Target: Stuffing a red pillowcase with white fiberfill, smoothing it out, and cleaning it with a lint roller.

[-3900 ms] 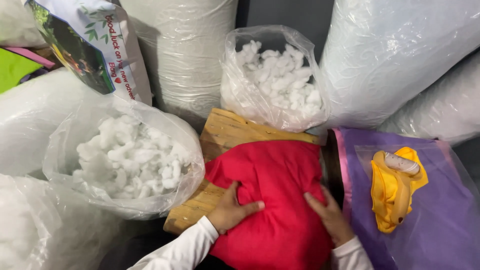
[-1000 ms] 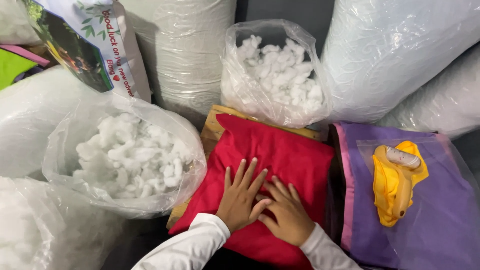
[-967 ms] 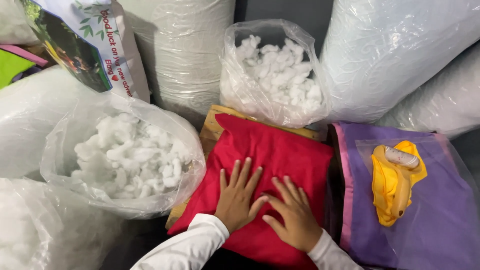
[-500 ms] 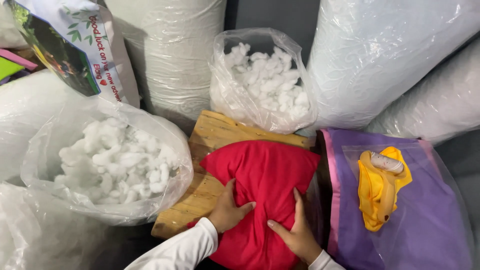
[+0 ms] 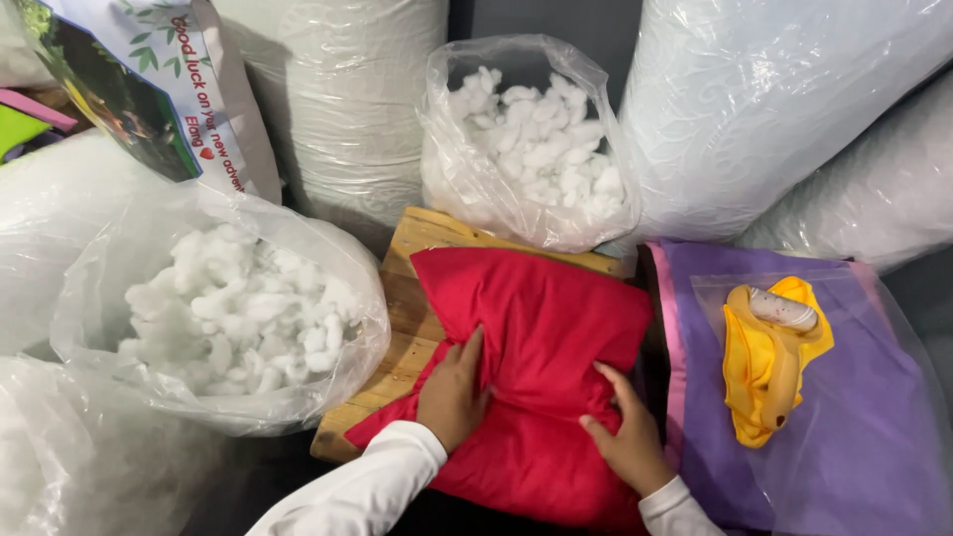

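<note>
head view: two hands pressing a red pillow (image 5: pixel 536 328).
left hand (image 5: pixel 452 392) and right hand (image 5: pixel 625 437) apart, gripping it; clear bags (image 5: pixel 99 318) hold white stuffing (image 5: pixel 238 308).

Both arms wear long white sleeves of a soft, plain fabric, each ending in a snug cuff at the wrist. The left hand (image 5: pixel 452 392) and the right hand (image 5: pixel 625 442) are bare, with no gloves; rings or a watch, if any, cannot be made out from this angle.
</note>
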